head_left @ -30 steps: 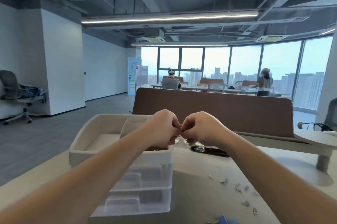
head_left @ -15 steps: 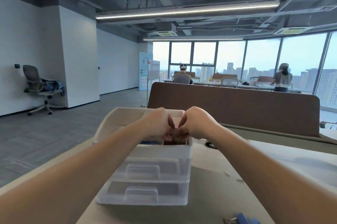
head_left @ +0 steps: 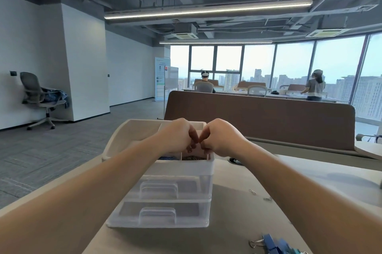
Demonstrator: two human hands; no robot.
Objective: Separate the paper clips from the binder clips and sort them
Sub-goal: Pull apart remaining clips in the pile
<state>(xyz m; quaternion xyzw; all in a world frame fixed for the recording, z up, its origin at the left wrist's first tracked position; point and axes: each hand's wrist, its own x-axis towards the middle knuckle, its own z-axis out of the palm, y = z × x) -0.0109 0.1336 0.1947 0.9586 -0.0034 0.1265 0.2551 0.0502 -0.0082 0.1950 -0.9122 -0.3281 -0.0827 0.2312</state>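
A person's left hand [head_left: 177, 134] and right hand [head_left: 222, 137] meet thumb to thumb over the top of a clear drawer organizer [head_left: 179, 173], fingers curled tight; whether they pinch anything cannot be told. Just below them, paper clips [head_left: 193, 158] fill one top compartment. Blue binder clips [head_left: 270, 242] lie on the desk [head_left: 237, 222] off the organizer's front right corner.

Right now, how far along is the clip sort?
Done: blue pile and metallic pile sit in separate top compartments of the organizer. In hand: left hand and right hand meet, fingers curled, over the metallic side; contents hidden. Left: paper clips and blue binder clips loose on the table.
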